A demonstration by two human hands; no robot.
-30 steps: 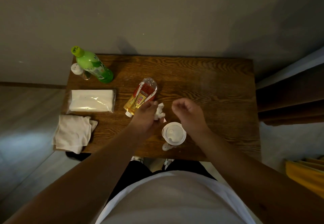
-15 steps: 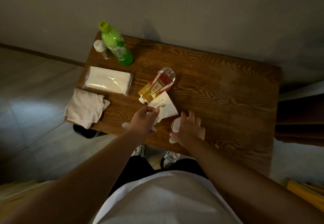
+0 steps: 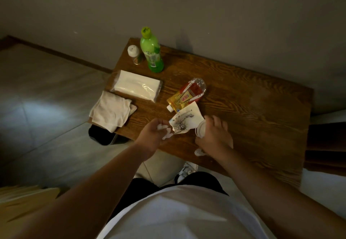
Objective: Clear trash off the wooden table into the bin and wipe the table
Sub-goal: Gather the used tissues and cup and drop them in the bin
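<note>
wooden table (image 3: 243, 96), strong grain, frame centre. left hand (image 3: 152, 135) clenched on crumpled white tissue (image 3: 165, 133); printed paper (image 3: 184, 121) flat beside it. right hand (image 3: 215, 134) curled round round white plastic lid (image 3: 200, 129). folded cloth (image 3: 110, 113) on table's left edge.

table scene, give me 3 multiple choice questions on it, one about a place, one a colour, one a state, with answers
1. Where does the folded cloth lie?
A. on the table's left end, overhanging the edge
B. beside the right hand
C. on the floor

2. What colour is the upright bottle?
A. red
B. green
C. blue

3. How is the orange-labelled bottle placed?
A. upright
B. held in a hand
C. lying on its side

Answers: 1 A, it rests on the wooden table next to the tissue pack, partly past the edge. 2 B, its body and cap are green. 3 C, it lies flat, cap toward the near edge, with no hand on it.
</note>
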